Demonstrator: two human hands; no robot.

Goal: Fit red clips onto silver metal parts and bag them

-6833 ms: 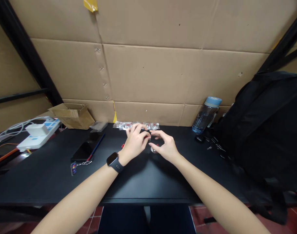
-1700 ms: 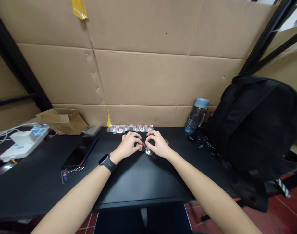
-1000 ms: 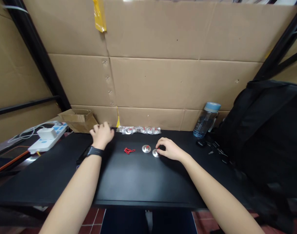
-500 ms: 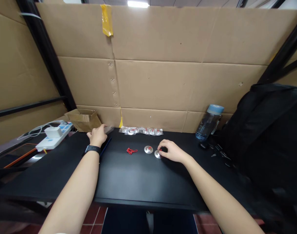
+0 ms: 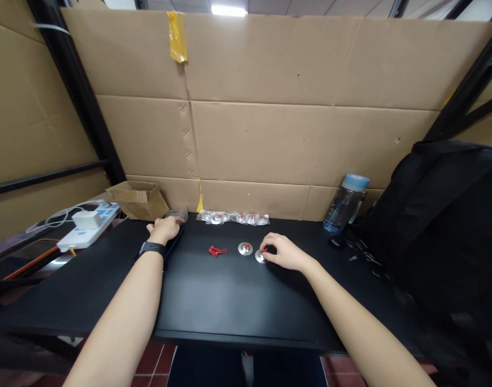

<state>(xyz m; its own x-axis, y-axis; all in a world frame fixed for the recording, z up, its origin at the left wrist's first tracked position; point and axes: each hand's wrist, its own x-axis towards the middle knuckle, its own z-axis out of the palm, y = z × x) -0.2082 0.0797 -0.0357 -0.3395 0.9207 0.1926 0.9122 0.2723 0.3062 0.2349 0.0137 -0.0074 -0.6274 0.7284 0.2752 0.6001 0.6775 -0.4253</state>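
Note:
My left hand (image 5: 164,229), with a dark watch on the wrist, lies at the back left of the black table (image 5: 229,301), its fingers closed round a small clear plastic bag (image 5: 177,215). My right hand (image 5: 281,251) rests on the table with its fingers curled on a small silver disc (image 5: 261,257) that has a red bit on it. A second silver disc (image 5: 244,248) lies just left of it. A red cord (image 5: 216,250) lies further left, untouched. A row of clear packets with silver discs (image 5: 235,217) lies along the cardboard wall.
An open cardboard box (image 5: 138,198) and a white power strip with a charger (image 5: 86,223) stand at the left. A blue-lidded water bottle (image 5: 344,203) and a big black backpack (image 5: 439,226) fill the right. A dark phone lies under my left wrist. Cardboard panels close the back.
My left hand left the discs, swung to the back left and closed on a clear bag there. The red cord and one disc now lie free. My right hand stays on its disc.

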